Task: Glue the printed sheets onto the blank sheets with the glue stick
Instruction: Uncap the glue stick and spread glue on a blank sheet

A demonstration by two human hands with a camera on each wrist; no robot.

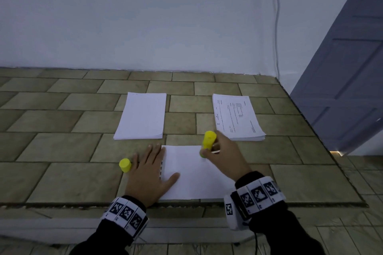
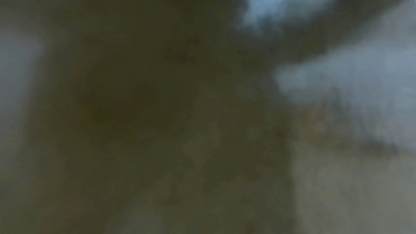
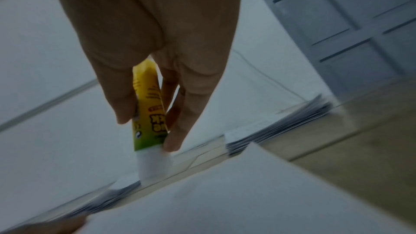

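We see the right hand (image 1: 223, 157) wrapped around a yellow glue stick (image 1: 208, 143), fingers and thumb closed on its barrel, with the white glue end pressed down at the far right corner of a sheet (image 1: 192, 174) lying on the tiled counter (image 1: 62, 182). In the right wrist view the glue stick (image 3: 149, 113) shows a yellow and green label with bold red letters seen upside down; we make out only fragments of the wording, and no brand name can be read. The white glue tip meets the paper just below the fingertips (image 3: 173, 144).

The left hand (image 1: 149, 176) lies flat with its fingers straight and spread, gripping nothing; the palm rests on the counter and the thumb presses the near left part of the same sheet. Small dark print marks run along the sheet's left edge, beside the index finger, too small to read. Just left of this hand, touching or nearly touching the little finger, stands the yellow cap (image 1: 125, 165).

Beyond the left hand lies a stack of blank sheets (image 1: 142, 117). Beyond the right hand lies a stack of printed sheets (image 1: 238, 117), its lines of text running sideways and too fine to read. The left wrist view is a dark blur.
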